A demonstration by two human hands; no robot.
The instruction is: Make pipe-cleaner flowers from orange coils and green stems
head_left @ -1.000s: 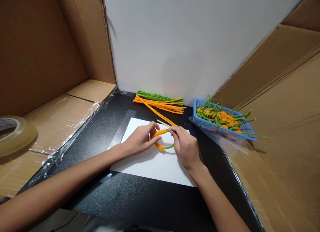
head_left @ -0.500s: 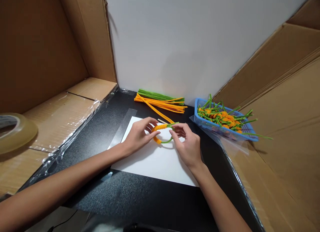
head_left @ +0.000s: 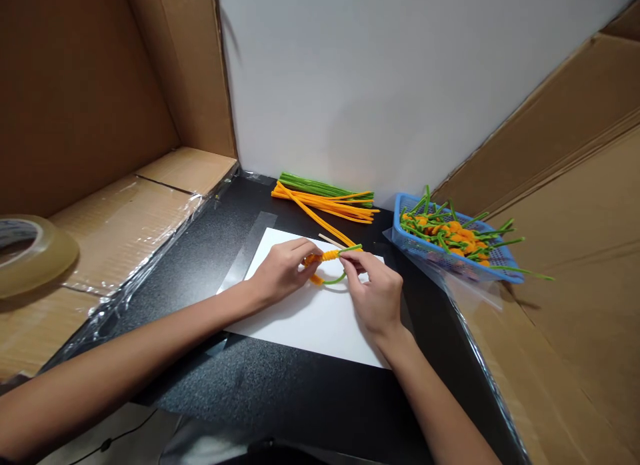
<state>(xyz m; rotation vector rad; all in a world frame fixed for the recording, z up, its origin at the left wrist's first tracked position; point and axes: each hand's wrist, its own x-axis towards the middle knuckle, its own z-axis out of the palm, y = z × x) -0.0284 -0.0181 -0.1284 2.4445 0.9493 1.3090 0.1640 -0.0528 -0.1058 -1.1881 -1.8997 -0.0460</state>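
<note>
My left hand grips the orange side of a pipe-cleaner loop, which is wrapped in orange fuzz and has a bare green stretch below. My right hand pinches the loop's upper part near a green end that sticks out to the right. Part of the loop is hidden by my fingers. A thin wooden stick pokes out behind the loop. Both hands are over a white paper sheet.
Loose orange pipe cleaners and a green bundle lie beyond the paper on the black table. A blue mesh basket holds orange-and-green pipe-cleaner pieces. A tape roll sits on cardboard at left.
My right hand has closed onto the loop near its green end. The loop looks narrower and has shifted slightly up and right between my hands.
</note>
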